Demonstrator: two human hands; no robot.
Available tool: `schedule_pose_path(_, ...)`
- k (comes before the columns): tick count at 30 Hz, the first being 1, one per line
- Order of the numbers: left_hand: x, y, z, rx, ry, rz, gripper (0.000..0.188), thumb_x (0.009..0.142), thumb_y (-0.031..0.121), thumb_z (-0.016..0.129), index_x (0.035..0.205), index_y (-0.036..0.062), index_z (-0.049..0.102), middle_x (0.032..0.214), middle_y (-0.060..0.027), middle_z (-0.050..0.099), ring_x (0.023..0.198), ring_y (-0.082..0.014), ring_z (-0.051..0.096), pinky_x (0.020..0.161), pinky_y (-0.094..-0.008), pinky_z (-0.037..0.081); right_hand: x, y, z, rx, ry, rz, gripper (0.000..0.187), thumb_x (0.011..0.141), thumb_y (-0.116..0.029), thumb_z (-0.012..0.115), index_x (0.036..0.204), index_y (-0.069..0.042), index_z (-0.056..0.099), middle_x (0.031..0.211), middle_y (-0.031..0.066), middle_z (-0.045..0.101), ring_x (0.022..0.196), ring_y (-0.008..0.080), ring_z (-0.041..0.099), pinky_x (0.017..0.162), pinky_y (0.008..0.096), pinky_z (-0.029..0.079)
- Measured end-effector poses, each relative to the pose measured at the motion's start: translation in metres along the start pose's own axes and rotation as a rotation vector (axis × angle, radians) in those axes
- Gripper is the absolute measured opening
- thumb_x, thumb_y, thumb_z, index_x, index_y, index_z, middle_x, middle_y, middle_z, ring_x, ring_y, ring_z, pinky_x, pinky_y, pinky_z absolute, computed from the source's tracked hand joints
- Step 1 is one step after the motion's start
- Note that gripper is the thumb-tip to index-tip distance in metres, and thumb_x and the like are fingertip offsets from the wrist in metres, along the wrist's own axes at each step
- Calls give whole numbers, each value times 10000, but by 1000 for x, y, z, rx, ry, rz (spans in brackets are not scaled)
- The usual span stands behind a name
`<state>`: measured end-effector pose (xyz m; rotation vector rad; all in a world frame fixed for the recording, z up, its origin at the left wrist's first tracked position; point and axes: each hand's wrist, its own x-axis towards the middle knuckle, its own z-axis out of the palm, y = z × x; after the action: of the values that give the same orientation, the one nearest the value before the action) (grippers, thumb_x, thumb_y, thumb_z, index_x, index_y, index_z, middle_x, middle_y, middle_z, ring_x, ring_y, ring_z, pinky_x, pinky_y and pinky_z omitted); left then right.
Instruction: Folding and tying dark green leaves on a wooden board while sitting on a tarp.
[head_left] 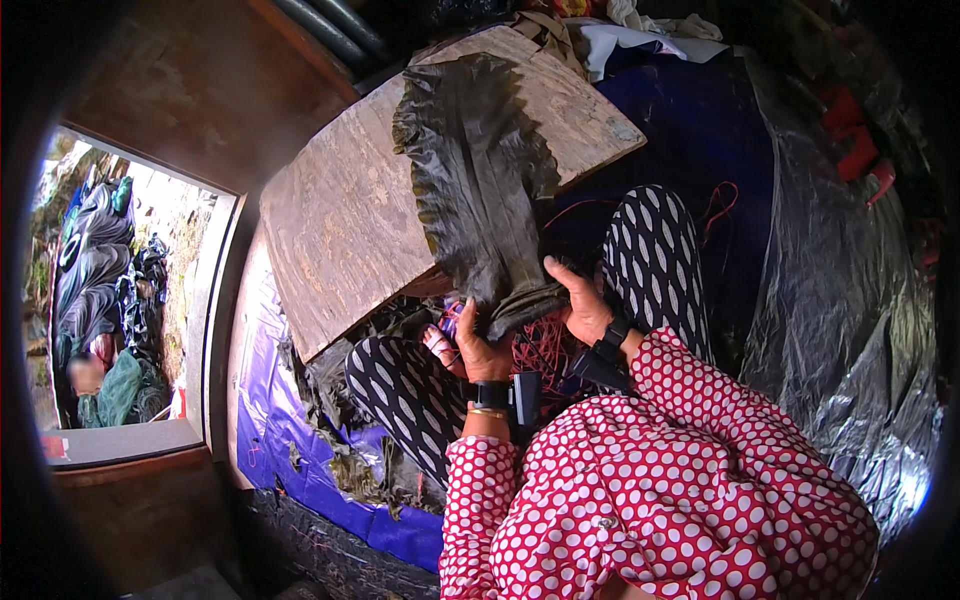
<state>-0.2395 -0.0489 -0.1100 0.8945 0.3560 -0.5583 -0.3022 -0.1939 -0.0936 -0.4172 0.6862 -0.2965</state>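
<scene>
A long, dark sheet of kelp (480, 170) with ruffled edges lies over a wooden board and runs down toward me. Its near end is bunched and folded between my two hands. My left hand (482, 350) grips the left side of that end, thumb up. On the other side my right hand (587, 308) closes on the folded edge, its thumb raised along it. The fingers of both hands are partly hidden behind the kelp. Below the hands, between my knees, sits a tangle of red string (545, 350).
The tilted wooden board (340, 220) stands in front of me. Blue sheeting (680, 120) covers the ground, with clear plastic film (830, 300) at right. Dark scraps (350, 470) lie at lower left. Through a framed opening at left show dark bundles and green netting (135, 390).
</scene>
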Motion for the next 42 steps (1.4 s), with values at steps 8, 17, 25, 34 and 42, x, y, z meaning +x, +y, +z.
schedule_pose_path(8, 14, -10, -21, 102, 43, -69, 168, 785, 105, 605, 945, 81, 558, 926, -44, 600, 884, -196, 575, 808, -379, 448, 3, 9, -16, -135, -65, -65, 253, 774, -74, 657, 1020, -58, 599, 982, 37, 629, 826, 162, 615, 798, 314, 501)
schedule_pose_path(17, 18, -10, -30, 4, -5, -56, 187, 807, 151, 535, 966, 83, 607, 938, -61, 634, 888, -204, 594, 821, -326, 468, 14, 4, -17, 229, -98, 210, 228, 785, -89, 626, 1012, -81, 612, 1020, 56, 627, 941, 189, 583, 847, 381, 477)
schedule_pose_path(25, 3, 4, 2, -11, 63, -127, 200, 820, 177, 619, 981, 58, 614, 945, -77, 648, 874, -211, 614, 791, -341, 491, 3, 3, -10, -30, -81, 112, 198, 783, -114, 628, 972, -60, 641, 942, 36, 655, 849, 165, 610, 813, 317, 478)
schedule_pose_path(34, 26, -17, -48, 261, -42, 89, 195, 773, 118, 633, 946, 88, 550, 885, -41, 605, 822, -186, 590, 716, -317, 488, 14, 7, -24, 62, -141, 168, 205, 785, -162, 635, 973, -82, 631, 887, 28, 640, 824, 173, 613, 746, 350, 502)
schedule_pose_path(42, 1, 9, 0, -94, -82, -172, 214, 814, 206, 645, 996, 95, 619, 985, -64, 653, 892, -216, 625, 754, -328, 511, -2, -8, 0, -45, -24, 265, 225, 809, -217, 651, 1003, -109, 614, 937, 44, 643, 872, 194, 615, 762, 390, 509)
